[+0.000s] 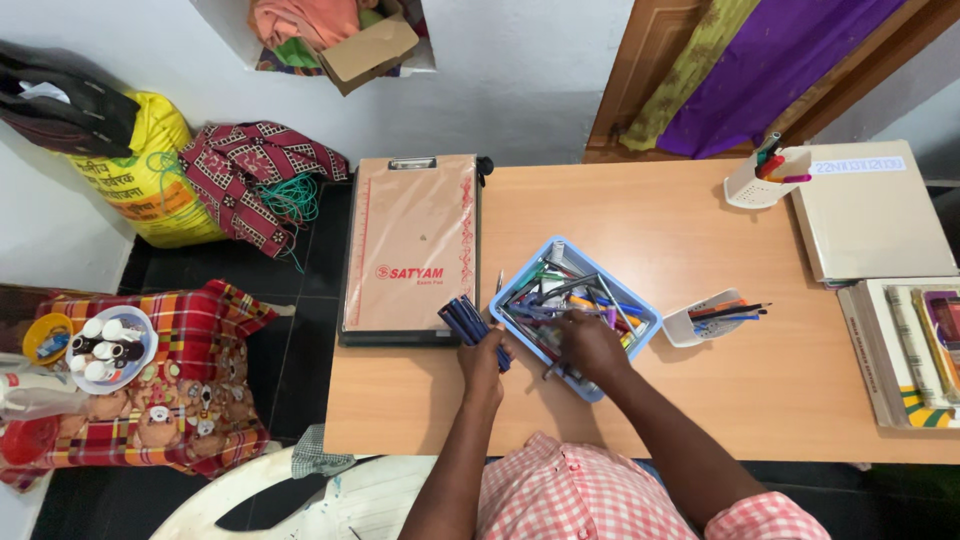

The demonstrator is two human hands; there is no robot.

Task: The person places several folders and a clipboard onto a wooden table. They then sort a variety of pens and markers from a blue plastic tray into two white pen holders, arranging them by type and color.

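My left hand grips a bunch of dark blue pens just left of a light blue tray on the wooden table. That tray holds several mixed pens and pencils. My right hand reaches into the tray's near half, fingers down among the pens; whether it grips one is hidden. A white holder lies on its side right of the tray, with a few pens sticking out.
A brown clipboard overhangs the table's left end. An upright white pen holder stands at the far right, beside a beige folder and stacked books. A white plastic chair and a cloth-covered stool stand on the dark floor.
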